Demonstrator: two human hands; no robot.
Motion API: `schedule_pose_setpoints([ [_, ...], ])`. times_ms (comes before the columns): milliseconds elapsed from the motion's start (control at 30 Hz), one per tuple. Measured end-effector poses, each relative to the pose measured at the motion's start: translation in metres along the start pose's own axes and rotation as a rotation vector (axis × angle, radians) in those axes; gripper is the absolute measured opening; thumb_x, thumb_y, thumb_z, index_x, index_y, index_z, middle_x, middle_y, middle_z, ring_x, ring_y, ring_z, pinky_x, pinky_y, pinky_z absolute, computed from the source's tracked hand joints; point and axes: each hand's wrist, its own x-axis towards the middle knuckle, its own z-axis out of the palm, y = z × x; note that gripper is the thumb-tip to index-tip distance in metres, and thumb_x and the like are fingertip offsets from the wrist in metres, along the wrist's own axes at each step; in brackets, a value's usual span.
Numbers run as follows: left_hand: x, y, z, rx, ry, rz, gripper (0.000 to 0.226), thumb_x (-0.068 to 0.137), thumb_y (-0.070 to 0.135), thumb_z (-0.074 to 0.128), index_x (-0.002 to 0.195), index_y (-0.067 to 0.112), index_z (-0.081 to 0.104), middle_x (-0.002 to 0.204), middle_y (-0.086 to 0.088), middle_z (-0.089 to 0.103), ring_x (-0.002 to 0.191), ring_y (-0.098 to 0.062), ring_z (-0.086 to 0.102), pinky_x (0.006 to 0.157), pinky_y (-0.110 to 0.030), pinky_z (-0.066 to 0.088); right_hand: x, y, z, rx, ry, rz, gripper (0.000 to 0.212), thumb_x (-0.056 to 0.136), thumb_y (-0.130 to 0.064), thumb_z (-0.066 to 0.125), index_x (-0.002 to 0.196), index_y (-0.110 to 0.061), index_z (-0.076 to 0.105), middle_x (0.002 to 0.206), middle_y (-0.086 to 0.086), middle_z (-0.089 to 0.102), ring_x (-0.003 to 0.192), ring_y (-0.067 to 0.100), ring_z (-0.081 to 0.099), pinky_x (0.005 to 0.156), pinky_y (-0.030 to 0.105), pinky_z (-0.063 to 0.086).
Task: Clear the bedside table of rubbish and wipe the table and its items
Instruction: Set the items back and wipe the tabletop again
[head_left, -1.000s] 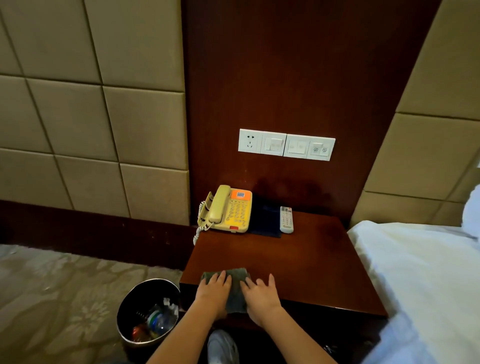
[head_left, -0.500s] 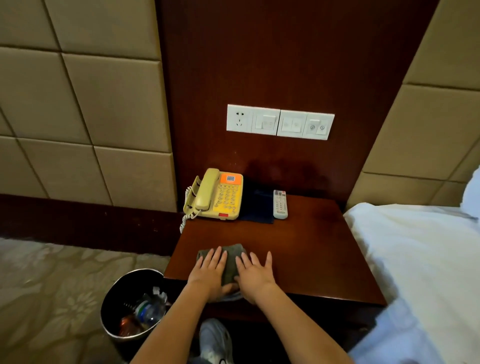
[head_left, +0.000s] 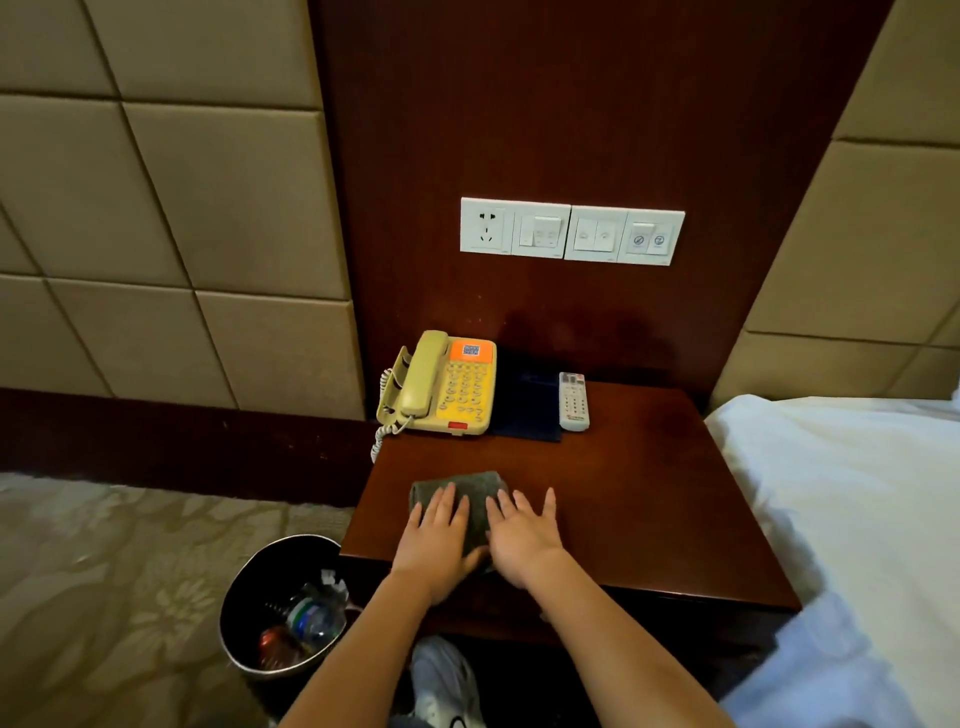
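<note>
A folded grey-green cloth (head_left: 470, 491) lies on the dark wooden bedside table (head_left: 649, 499) near its front left. My left hand (head_left: 439, 540) lies flat on the cloth, fingers spread. My right hand (head_left: 524, 538) presses flat beside it, partly on the cloth's right edge and partly on the wood. At the back of the table stand a yellow telephone (head_left: 441, 387), a dark blue folder (head_left: 527, 410) and a white remote control (head_left: 573, 401).
A round metal bin (head_left: 249, 608) with a plastic bottle and other rubbish stands on the carpet left of the table. A bed with white sheets (head_left: 852, 519) adjoins the table's right side. Sockets and switches (head_left: 571, 231) sit on the wood panel above. My shoe shows below.
Both hands have slid the cloth a little farther back from the table's front edge. The camera has tilted down and moved closer.
</note>
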Motion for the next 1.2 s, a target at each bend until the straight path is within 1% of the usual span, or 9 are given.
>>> schedule_pose_setpoints([
  [133, -0.026, -0.009, 0.010, 0.077, 0.172, 0.176, 0.070, 0.088, 0.063, 0.036, 0.137, 0.013, 0.048, 0.138, -0.005, 0.049, 0.129, -0.022, 0.048, 0.106, -0.033, 0.038, -0.027, 0.003, 0.020, 0.030, 0.109, -0.137, 0.067, 0.101, -0.029, 0.038, 0.153, -0.020, -0.004, 0.160, 0.011, -0.002, 0.147, 0.027, -0.001, 0.114, 0.057, -0.004],
  [200, -0.032, -0.009, 0.009, 0.085, 0.173, 0.219, 0.063, 0.092, 0.046, 0.049, 0.143, 0.011, 0.037, 0.145, -0.008, 0.040, 0.136, -0.025, 0.039, 0.110, -0.035, 0.032, -0.039, 0.004, 0.033, -0.014, 0.152, -0.196, 0.061, 0.102, -0.030, 0.033, 0.153, -0.018, 0.002, 0.160, 0.010, -0.001, 0.147, 0.026, 0.000, 0.114, 0.055, -0.003],
  [267, -0.033, -0.005, -0.003, 0.071, 0.077, 0.192, 0.056, 0.097, 0.024, 0.045, 0.148, 0.011, 0.025, 0.152, -0.008, 0.027, 0.142, -0.024, 0.025, 0.113, -0.034, 0.027, -0.047, 0.006, 0.038, -0.046, 0.154, -0.197, 0.063, 0.101, -0.024, 0.038, 0.153, -0.016, 0.003, 0.160, 0.010, 0.001, 0.147, 0.027, 0.002, 0.115, 0.056, -0.002],
  [400, -0.032, 0.008, -0.032, 0.036, 0.049, 0.150, 0.033, 0.098, 0.015, 0.039, 0.129, 0.016, 0.049, 0.133, -0.005, 0.052, 0.120, -0.023, 0.052, 0.092, -0.036, 0.047, -0.060, 0.005, 0.020, -0.066, 0.224, -0.195, 0.051, 0.091, -0.008, 0.051, 0.140, -0.007, 0.035, 0.140, 0.017, 0.043, 0.131, 0.034, 0.037, 0.116, 0.051, 0.014],
  [533, -0.031, 0.017, -0.062, -0.071, 0.108, 0.057, 0.024, 0.094, 0.011, 0.042, 0.115, 0.016, 0.053, 0.119, -0.005, 0.058, 0.106, -0.026, 0.059, 0.084, -0.037, 0.048, -0.073, 0.013, -0.016, 0.118, 0.378, -0.149, 0.024, 0.091, -0.005, 0.046, 0.113, -0.008, 0.053, 0.110, 0.014, 0.063, 0.103, 0.033, 0.059, 0.088, 0.039, 0.040],
  [733, -0.035, 0.018, -0.131, -0.489, 0.395, 0.006, 0.011, 0.094, 0.013, 0.048, 0.105, 0.010, 0.046, 0.094, -0.009, 0.062, 0.089, -0.030, 0.060, 0.073, -0.037, 0.046, -0.090, 0.037, -0.086, 0.564, 0.579, -0.050, 0.011, 0.095, -0.016, 0.047, 0.101, -0.014, 0.056, 0.085, 0.007, 0.063, 0.079, 0.029, 0.063, 0.064, 0.034, 0.047],
  [900, -0.030, 0.021, -0.193, -0.830, 0.574, -0.029, 0.005, 0.089, 0.010, 0.057, 0.091, 0.014, 0.054, 0.090, -0.003, 0.057, 0.088, -0.019, 0.053, 0.071, -0.024, 0.036, -0.102, 0.054, -0.140, 0.787, 0.683, -0.043, 0.021, 0.093, -0.025, 0.057, 0.076, -0.016, 0.052, 0.075, 0.010, 0.065, 0.069, 0.029, 0.064, 0.066, 0.042, 0.052],
  [1033, -0.027, 0.022, -0.226, -0.799, 0.578, 0.018, 0.007, 0.091, 0.009, 0.054, 0.094, 0.011, 0.060, 0.092, -0.004, 0.059, 0.089, -0.018, 0.053, 0.071, -0.026, 0.036, -0.115, 0.062, -0.171, 0.730, 0.783, -0.040, 0.043, 0.090, -0.042, 0.059, 0.059, -0.019, 0.040, 0.056, -0.002, 0.046, 0.054, 0.016, 0.048, 0.057, 0.034, 0.040],
  [1200, -0.033, 0.030, -0.249, -0.462, 0.530, -0.047, 0.026, 0.095, 0.021, 0.049, 0.117, 0.009, 0.055, 0.117, -0.016, 0.051, 0.101, -0.030, 0.053, 0.083, -0.038, 0.045, -0.127, 0.064, -0.200, 0.832, 0.804, -0.033, 0.055, 0.089, -0.048, 0.057, 0.052, -0.017, 0.032, 0.049, -0.001, 0.031, 0.047, 0.015, 0.037, 0.052, 0.031, 0.030],
])
